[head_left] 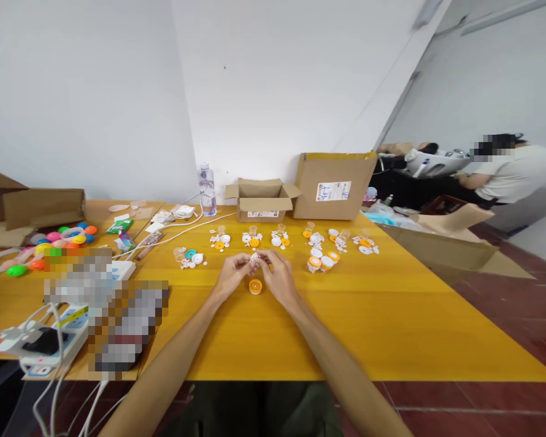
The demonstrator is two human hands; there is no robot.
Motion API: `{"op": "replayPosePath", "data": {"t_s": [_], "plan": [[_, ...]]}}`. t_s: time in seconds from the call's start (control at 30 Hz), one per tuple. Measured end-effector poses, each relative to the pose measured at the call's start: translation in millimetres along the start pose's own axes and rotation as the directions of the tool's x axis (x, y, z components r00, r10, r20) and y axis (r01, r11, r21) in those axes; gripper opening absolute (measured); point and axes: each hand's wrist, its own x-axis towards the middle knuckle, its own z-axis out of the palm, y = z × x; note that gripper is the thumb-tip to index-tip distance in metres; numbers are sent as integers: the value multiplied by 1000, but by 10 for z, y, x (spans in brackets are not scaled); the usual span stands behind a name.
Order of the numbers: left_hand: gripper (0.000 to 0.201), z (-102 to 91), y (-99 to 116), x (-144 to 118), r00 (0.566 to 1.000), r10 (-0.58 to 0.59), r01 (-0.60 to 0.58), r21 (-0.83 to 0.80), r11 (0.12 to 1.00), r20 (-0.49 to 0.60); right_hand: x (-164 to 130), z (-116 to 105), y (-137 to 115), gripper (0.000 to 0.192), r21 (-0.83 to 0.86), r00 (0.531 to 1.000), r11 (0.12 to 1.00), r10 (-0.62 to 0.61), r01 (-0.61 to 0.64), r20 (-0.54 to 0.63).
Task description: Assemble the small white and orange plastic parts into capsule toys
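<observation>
At the far left of the yellow bench [391,328] lie flat cardboard pieces [36,209], and in front of them a heap of bright plastic caps [59,240] in pink, green, blue and orange. Nearer to the person, at the left edge, a white power strip [50,343] rests with several cables. Behind, near the wall, a clear water bottle [207,189] stands upright. A row of small groups of white and orange parts [277,238] runs across the middle of the bench, and behind this row there is a small open carton [261,203] and, just beside it on the right, a bigger carton [334,187] with a white label. Both forearms reach forward to the centre of the bench. The left hand [231,272] and the right hand [276,274] meet there, fingertips together, and both pinch a small white part [255,258] between them; the fingers are curled close around it. Just under the hands, an orange round cap [255,286] lies on the bench, apart from the white part. At the far right, away from the bench, another person in a white shirt [514,173] sits at a different place.
</observation>
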Motion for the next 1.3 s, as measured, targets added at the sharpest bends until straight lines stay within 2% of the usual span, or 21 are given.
{"op": "replayPosePath", "data": {"t_s": [0.4,0.63,1.07,1.3], "plan": [[35,-11,-8,-2,999,29,-28,31,999,-17,4,4,-25,16,-1,1000,1000,-10,10,0],[33,-11,3,-7,997,63,-63,16,998,-35,21,4,-79,15,62,1000,998,-8,9,-12],[29,-27,46,-15,997,63,-62,28,998,-33,61,19,-92,14,232,991,965,130,-121,-25],[27,-33,50,-14,997,71,-71,0,997,-29,72,-7,-97,17,215,990,967,142,-136,-11]]}}
